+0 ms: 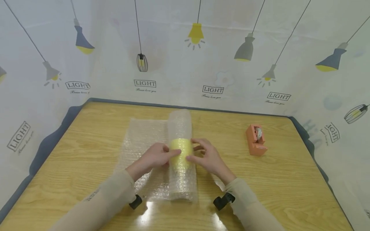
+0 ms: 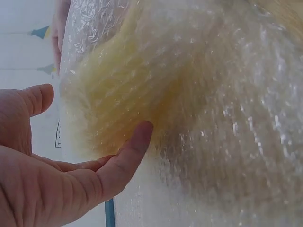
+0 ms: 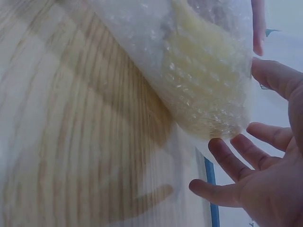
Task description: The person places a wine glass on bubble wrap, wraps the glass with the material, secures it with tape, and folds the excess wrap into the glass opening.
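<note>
A sheet of bubble wrap lies on the table, its right part rolled into an upright-pointing tube that runs away from me. Through the layers shows a yellow object, blurred by the wrap. My left hand is at the tube's left side, thumb over the yellow part; in the left wrist view its nearly straight fingers touch the wrap. On the right side, my right hand has its fingertips at the tube's edge. The right wrist view shows those fingers spread and loosely bent beside the wrap.
An orange tape dispenser with a roll of tape stands at the right of the wooden table. A pale curtain printed with lamps hangs behind the table and along its sides.
</note>
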Tool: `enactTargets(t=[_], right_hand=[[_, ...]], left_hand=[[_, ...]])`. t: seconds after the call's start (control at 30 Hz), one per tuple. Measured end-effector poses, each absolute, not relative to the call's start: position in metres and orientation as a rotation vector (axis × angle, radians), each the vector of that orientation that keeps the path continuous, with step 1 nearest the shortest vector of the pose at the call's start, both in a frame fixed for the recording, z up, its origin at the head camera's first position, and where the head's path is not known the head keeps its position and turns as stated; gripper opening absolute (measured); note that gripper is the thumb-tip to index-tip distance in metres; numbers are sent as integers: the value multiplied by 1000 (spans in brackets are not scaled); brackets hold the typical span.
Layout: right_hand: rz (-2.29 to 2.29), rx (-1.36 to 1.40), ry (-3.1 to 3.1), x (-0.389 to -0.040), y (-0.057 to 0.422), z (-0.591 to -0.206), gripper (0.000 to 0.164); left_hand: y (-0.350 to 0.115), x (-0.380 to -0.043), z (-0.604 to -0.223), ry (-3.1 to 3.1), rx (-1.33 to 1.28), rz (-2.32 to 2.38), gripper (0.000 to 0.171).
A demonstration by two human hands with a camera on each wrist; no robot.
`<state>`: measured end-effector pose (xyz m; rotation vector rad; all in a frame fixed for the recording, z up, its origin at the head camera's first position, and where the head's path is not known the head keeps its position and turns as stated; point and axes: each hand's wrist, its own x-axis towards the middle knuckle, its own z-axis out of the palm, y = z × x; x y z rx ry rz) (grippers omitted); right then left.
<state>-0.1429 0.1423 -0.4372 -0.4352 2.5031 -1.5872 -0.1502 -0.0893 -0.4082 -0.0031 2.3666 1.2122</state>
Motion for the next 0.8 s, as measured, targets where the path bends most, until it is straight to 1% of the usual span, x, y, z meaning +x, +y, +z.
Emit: enactTargets(t=[0.43, 0.57, 0.67, 0.8], right_hand=[[-1617, -445, 2462, -146, 152, -437, 67], [-1644, -440, 2437, -147, 154, -438, 59], [-1638, -441, 2441, -148, 154, -440, 52], [-1571, -441, 2470, -149, 153, -440, 50]], left_hand=[[-73, -154, -408, 2412, -9, 1081, 57], [-73, -155, -408, 2407, -11, 1078, 59], [-75, -156, -410, 2404, -13, 1088, 66], [-80, -157, -413, 2377, -11, 1113, 72]])
